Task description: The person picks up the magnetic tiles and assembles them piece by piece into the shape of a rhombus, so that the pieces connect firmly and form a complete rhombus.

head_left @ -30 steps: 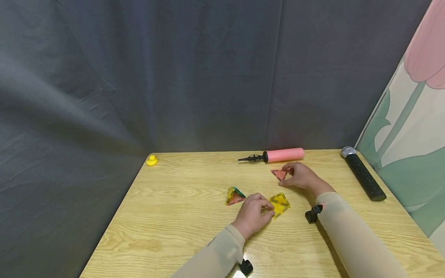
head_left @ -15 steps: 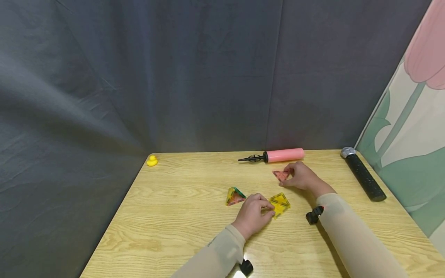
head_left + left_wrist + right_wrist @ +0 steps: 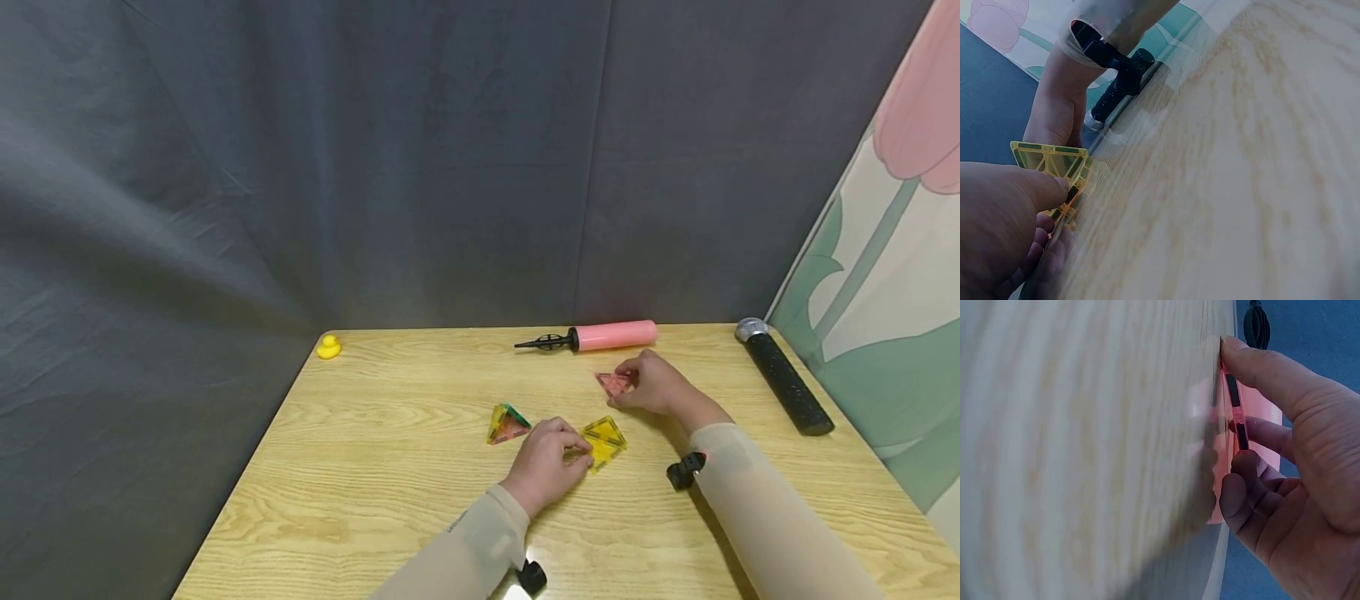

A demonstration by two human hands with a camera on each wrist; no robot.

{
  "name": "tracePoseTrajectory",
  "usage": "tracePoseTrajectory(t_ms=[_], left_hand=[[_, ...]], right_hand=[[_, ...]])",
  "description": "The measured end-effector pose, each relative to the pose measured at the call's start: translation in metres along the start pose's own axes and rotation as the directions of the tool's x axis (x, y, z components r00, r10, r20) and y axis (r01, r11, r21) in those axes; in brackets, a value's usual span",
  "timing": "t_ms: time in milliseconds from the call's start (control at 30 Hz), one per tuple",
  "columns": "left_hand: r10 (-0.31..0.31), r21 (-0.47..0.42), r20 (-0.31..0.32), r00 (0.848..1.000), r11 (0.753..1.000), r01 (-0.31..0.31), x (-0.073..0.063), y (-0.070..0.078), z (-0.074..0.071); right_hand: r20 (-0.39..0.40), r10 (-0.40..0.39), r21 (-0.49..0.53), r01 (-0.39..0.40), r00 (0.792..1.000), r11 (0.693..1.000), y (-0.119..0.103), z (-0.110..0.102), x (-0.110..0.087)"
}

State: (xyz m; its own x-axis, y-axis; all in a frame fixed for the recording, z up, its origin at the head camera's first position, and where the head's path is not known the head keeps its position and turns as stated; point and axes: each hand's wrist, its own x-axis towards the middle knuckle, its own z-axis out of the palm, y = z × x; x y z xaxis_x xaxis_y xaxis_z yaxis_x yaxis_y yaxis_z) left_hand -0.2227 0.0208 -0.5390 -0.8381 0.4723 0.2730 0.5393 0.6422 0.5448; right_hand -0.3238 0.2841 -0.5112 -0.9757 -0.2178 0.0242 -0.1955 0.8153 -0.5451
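My left hand (image 3: 551,465) pinches the near-left edge of yellow translucent magnetic tiles (image 3: 604,442) on the table. In the left wrist view, the thumb presses against the yellow tiles (image 3: 1050,159), one of which stands at an angle. Farther back, my right hand (image 3: 654,387) holds a red triangular magnetic tile (image 3: 612,383) by its edge. In the right wrist view, thumb and fingers grip that red tile (image 3: 1237,412) close to the tabletop. Left of the left hand stands a small pyramid (image 3: 507,424) of yellow, green and red tiles.
A pink hand pump (image 3: 615,335) with a black nozzle lies behind the right hand. The black microphone-shaped object (image 3: 786,379) lies along the table's right edge. At the far left corner sits a yellow rubber duck (image 3: 328,347). Dark cloth (image 3: 450,167) hangs behind the table.
My right hand has shifted slightly right and nearer to me, bringing the red tile along. The left hand and the yellow tiles have stayed in place.
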Motion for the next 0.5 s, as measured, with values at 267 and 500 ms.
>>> tracePoseTrajectory(t_ms=[267, 500], left_hand=[[0.002, 0.003, -0.005, 1.000, 1.000, -0.002, 0.000, 0.000, 0.001], [-0.009, 0.006, 0.005, 1.000, 1.000, 0.009, 0.000, -0.001, 0.001]], right_hand=[[-0.013, -0.057, -0.011, 0.057, 0.998, 0.998, 0.002, -0.001, -0.006], [-0.030, -0.070, 0.004, 0.070, 0.997, 0.998, 0.002, -0.003, -0.012]])
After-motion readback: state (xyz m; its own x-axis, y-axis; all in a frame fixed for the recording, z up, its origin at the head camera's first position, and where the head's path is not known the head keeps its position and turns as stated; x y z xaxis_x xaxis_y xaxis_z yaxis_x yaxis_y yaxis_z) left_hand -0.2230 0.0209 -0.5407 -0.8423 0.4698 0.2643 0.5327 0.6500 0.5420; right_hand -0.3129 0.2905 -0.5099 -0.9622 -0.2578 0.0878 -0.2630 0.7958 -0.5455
